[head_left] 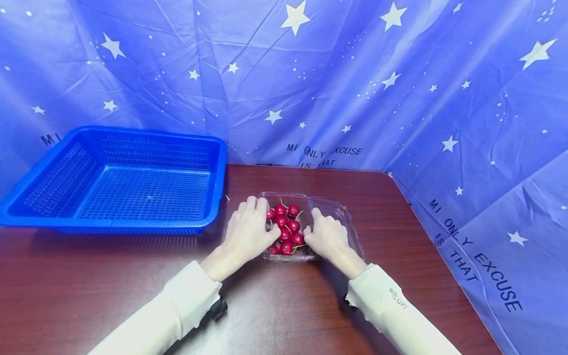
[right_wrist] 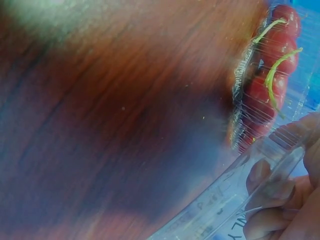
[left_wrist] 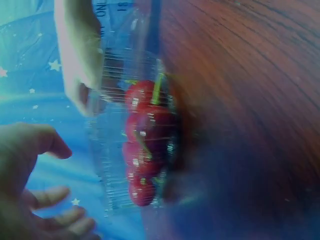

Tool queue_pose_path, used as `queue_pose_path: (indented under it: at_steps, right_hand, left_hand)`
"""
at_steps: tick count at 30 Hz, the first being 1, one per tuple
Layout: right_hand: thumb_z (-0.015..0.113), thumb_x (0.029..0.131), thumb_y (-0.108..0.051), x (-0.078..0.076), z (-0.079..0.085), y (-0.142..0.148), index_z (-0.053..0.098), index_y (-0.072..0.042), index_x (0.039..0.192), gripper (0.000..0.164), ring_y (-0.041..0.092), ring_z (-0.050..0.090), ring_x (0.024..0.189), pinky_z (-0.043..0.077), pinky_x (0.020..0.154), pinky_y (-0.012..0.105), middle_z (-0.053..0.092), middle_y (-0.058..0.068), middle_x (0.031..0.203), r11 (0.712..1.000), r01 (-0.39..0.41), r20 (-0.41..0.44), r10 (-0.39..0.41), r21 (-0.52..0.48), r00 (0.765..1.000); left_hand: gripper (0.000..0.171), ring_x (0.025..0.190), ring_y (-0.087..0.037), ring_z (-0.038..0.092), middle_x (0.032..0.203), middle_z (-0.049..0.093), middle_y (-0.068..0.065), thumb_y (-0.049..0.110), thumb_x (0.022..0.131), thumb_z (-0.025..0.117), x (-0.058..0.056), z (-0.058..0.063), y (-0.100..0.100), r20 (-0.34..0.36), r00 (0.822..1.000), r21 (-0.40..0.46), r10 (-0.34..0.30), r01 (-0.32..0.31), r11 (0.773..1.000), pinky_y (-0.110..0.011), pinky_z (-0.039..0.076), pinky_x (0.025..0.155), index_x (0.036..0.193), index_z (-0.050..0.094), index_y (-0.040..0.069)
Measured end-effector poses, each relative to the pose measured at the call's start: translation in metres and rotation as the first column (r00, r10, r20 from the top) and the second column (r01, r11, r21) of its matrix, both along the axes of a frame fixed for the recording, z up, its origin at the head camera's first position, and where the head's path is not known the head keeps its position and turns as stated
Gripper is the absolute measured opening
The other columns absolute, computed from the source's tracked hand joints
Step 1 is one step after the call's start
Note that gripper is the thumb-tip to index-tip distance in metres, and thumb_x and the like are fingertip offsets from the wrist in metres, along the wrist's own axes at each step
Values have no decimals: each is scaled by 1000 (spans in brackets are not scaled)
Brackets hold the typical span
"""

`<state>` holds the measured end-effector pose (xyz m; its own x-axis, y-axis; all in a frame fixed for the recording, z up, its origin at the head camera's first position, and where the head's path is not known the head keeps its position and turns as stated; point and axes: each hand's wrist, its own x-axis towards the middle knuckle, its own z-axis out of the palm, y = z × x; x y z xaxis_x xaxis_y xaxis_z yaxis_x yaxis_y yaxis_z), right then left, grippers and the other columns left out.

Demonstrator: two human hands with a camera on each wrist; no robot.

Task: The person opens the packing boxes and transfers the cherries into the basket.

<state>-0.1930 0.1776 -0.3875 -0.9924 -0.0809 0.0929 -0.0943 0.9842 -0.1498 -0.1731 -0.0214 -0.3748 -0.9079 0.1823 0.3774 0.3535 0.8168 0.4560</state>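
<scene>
1. Far left, a blue perforated plastic basket (head_left: 146, 224) stands on the dark red wood-grain tabletop (head_left: 266, 315), near the starry curtain; nothing is seen lying in it.
2. A white sleeve (head_left: 151, 315) leads up to the left hand, with a dark wrist device (head_left: 217, 308) showing beside its cuff.
3. The left hand (head_left: 248, 224) is released: the left wrist view shows its fingers loosely spread and holding nothing, apart from the container. In the head view it overlaps the container's left side.
4. At the centre, a clear plastic clamshell container (head_left: 301, 199) sits on the tabletop, to the right of the basket, between the two hands.
5. Red cherries (head_left: 281, 221), several with green stems, lie inside it in a close cluster.
6. The right hand (head_left: 327, 235) grips the container along its right edge, thumb and bent fingers at the hinge side.
7. The clear lid (head_left: 352, 231) is open, spread out to the right, partly behind that hand.
8. A second white sleeve (head_left: 395, 310), lettered near the cuff, covers the right arm.
9. Behind everything, from left to right, hangs the blue starry curtain (head_left: 248, 29) with black lettering.
</scene>
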Motion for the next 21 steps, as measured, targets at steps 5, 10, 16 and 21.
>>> queue_pose_path:
  at_steps: [5,10,16,21]
  right_hand:
    - [60,79,-26,0,0,-1,52,-6,91,24,42,64,65,49,49,53,70,24,74,1000,1,-6,-1,4,1000]
    - [60,79,-26,0,0,-1,52,-6,90,25,43,64,66,48,49,53,70,24,75,1000,-4,-5,4,5,1000]
    - [60,79,-27,0,0,0,52,-6,90,25,42,64,65,49,49,53,69,23,74,1000,-3,5,3,3,1000]
    - [60,79,-26,0,1,-2,53,-6,92,25,43,65,67,50,50,54,70,24,75,1000,-1,13,1,5,1000]
  left_hand:
    - [30,79,-31,59,93,60,-14,20,74,69,-7,-13,3,-152,974,-61,-169,162,985,-45,54,62,95,57,2]
    - [36,86,-33,61,101,62,-16,22,74,69,-12,-18,5,-177,956,-151,-234,208,966,-48,52,71,103,59,2]
    - [43,98,-32,57,106,60,-15,27,75,67,-13,-19,11,-118,949,-245,-292,257,935,-51,45,85,112,60,5]
    - [46,105,-32,55,113,61,-16,27,74,67,-17,-18,13,-85,937,-266,-338,306,914,-51,44,89,116,62,7]
